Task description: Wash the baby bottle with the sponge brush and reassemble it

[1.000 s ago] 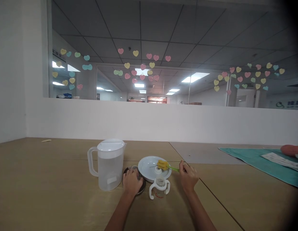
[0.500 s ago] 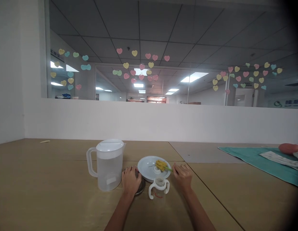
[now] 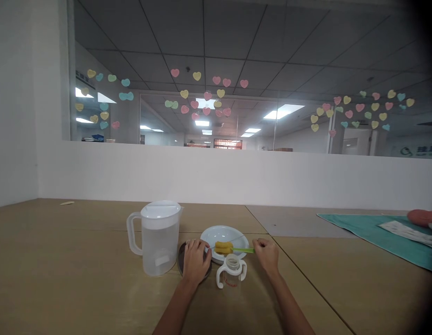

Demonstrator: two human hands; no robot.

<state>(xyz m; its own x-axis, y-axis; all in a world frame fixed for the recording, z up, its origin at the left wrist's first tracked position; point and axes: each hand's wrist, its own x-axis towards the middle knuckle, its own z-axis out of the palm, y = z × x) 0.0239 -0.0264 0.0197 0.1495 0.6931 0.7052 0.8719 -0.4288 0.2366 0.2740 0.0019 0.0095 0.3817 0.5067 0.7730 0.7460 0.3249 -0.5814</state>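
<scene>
My right hand (image 3: 266,255) is closed round the green handle of a sponge bottle brush (image 3: 224,247), whose yellow head lies level over the white bowl (image 3: 206,231). Over a dark round dish (image 3: 182,264) is my left hand (image 3: 196,261), its fingers bent and thumb towards the bowl. A thin pale line runs from near its fingertips towards the brush head; what the fingers hold is too small to name. Between my hands, in front of the bowl, stands a clear baby bottle (image 3: 232,274) without a cap, with white side handles.
A translucent lidded pitcher (image 3: 160,246) stands left of the dark dish. At the far right a teal cloth (image 3: 362,225) carries a patterned cloth (image 3: 404,232) and a reddish object (image 3: 422,217). A low white wall (image 3: 216,177) with windows closes off the table's back.
The brush head has moved left, towards my left hand, and now lies level. My left hand has shifted slightly right, showing more of the dark dish. The view has shifted a little.
</scene>
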